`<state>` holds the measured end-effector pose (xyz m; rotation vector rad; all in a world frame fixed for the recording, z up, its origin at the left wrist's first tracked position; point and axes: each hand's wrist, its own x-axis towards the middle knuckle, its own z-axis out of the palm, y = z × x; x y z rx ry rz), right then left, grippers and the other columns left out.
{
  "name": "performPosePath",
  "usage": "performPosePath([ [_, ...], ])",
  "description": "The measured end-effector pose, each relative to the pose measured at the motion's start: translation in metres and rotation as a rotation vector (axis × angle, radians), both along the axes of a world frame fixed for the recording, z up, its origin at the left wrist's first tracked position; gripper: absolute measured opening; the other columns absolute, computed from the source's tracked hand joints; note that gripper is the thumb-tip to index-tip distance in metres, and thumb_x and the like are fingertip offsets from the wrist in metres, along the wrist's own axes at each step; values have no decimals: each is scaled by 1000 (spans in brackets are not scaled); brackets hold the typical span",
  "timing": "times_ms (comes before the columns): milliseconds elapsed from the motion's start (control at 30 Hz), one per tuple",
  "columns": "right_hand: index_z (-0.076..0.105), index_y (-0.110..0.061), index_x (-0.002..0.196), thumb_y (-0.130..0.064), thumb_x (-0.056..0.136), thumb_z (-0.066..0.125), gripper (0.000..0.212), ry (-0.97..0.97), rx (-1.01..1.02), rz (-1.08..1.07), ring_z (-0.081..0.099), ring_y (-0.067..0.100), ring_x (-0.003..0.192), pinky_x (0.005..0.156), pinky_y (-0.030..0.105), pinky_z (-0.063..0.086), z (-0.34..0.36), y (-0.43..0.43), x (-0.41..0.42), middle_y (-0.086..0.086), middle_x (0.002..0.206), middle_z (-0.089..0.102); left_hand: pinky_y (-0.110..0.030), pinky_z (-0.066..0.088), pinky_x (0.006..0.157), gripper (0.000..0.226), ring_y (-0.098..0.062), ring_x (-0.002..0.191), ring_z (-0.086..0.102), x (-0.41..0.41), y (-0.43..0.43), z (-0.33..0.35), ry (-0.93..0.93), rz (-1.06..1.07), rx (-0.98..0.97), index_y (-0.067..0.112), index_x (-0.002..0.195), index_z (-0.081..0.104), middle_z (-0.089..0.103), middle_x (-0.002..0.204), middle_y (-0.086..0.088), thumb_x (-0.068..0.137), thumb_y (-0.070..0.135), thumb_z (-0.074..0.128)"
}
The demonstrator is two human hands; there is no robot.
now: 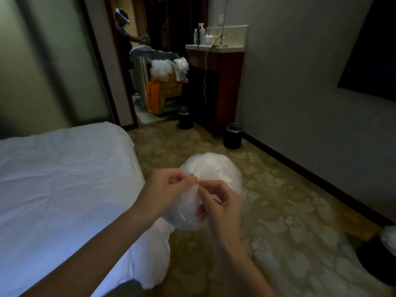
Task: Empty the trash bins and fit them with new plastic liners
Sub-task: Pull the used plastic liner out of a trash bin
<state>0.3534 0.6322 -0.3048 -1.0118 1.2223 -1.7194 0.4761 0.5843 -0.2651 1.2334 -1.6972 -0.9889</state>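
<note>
Two bare hands meet in front of the person, low over the floor beside the bed. The left hand (171, 187) and the right hand (222, 211) have a puffed, translucent white plastic bag (214, 168) between them. The fingers (184, 181) of each hand are curled in and pinch the gathered plastic at one spot on top of the bag, and the two pinches almost touch. The bag bulges out round beyond and beneath the hands, hanging clear of the patterned beige carpet (289, 211). I cannot tell what is inside it.

Just to the left is the bed with a rumpled white sheet (64, 179), its corner close under the left forearm. Across the room a dark red wooden cabinet (227, 82) stands against the grey wall, with clear bottles (198, 33) on its pale worktop (192, 47). One black round trash bin with a shiny metal rim (233, 136) sits on the carpet at the cabinet's near corner by the wall. A second black round bin (186, 121) stands at the cabinet's other side, nearer the doorway. A third dark bin (377, 262), cut off by the right edge, shows white plastic at its top.

In the doorway stands a housekeeping cart (162, 82) heaped with white plastic, an orange bag (153, 97) hanging on it. Another person in dark clothing (125, 35) stands behind it.
</note>
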Motion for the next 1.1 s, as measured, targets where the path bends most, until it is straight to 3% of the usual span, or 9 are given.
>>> performPosePath([
  [200, 73, -7, 90, -2, 90, 64, 11, -59, 212, 41, 54, 12, 46, 43, 20, 43, 82, -36, 0, 3, 60, 64, -3, 46, 64, 10, 9, 76, 66, 8, -44, 71, 12, -71, 64, 29, 80, 76, 74, 76, 17, 84, 19, 75],
  [400, 73, -9, 89, -3, 89, 64, 10, 6, 207, 2, 53, 12, 50, 45, 21, 43, 170, -59, 39, 5, 62, 63, -9, 49, 66, 14, 2, 72, 67, 44, -65, 149, 52, -53, -46, 31, 75, 74, 73, 73, 13, 82, 19, 77],
  [567, 71, -8, 88, -2, 90, 61, 12, 56, 170, 0, 51, 14, 45, 41, 23, 41, 216, -77, 72, 10, 62, 63, -11, 51, 62, 7, -1, 66, 68, 77, -86, 196, 105, -38, -4, 16, 77, 73, 73, 70, 6, 81, 17, 78],
  [700, 71, -8, 87, -2, 90, 61, 12, 102, 141, 16, 52, 14, 45, 40, 23, 39, 228, -95, 83, 6, 64, 64, -6, 47, 62, 6, 5, 67, 65, 90, -101, 210, 87, -40, 5, 15, 80, 74, 73, 72, 12, 86, 15, 73],
  [800, 72, -15, 85, -2, 90, 59, 19, 134, 137, -17, 53, 10, 48, 42, 21, 39, 224, -108, 80, 2, 67, 65, -9, 51, 68, 13, 4, 72, 66, 86, -113, 210, 42, -48, -27, 23, 78, 72, 73, 73, 12, 87, 14, 71],
  [933, 72, -24, 82, -4, 91, 59, 26, 156, 120, -25, 53, 5, 53, 45, 16, 38, 218, -129, 65, -3, 68, 66, -16, 55, 72, 8, -1, 74, 68, 69, -138, 204, 33, -72, -1, 21, 81, 74, 74, 76, 6, 87, 16, 71],
  [1100, 74, -16, 83, -6, 91, 64, 17, 99, 167, -62, 56, 9, 57, 46, 18, 40, 200, -167, 22, -2, 67, 67, -9, 50, 72, 16, 5, 80, 67, 27, -179, 189, 6, -128, 66, 32, 80, 73, 74, 81, 17, 87, 18, 72],
])
